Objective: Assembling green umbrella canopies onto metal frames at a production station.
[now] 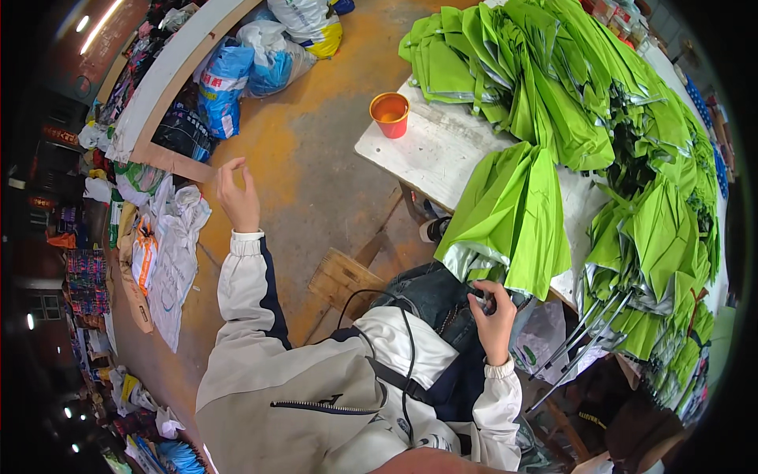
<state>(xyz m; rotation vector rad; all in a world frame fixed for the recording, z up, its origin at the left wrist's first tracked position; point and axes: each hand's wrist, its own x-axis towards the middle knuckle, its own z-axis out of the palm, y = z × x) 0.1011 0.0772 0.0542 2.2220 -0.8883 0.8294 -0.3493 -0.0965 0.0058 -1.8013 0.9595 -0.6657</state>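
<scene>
My left hand [238, 196] is raised out to the left, over the floor and away from the table. Its fingers are curled toward the thumb; anything thin between them is too small to make out. Close to my lap, my right hand [495, 320] has thumb and forefinger bent together at the lower edge of a green umbrella [505, 213]. A small dark bit shows at those fingertips, but I cannot tell what it is. The umbrella's cloth hangs in folds over the table's near edge, with its silver lining showing at the bottom.
More green umbrellas [553, 71] are heaped on the white table [430, 154], some with metal rods [584, 332] sticking out. A red cup [390, 117] stands near the table's corner. A wooden stool [341, 278] is before me; filled bags [225, 87] stand at the back left.
</scene>
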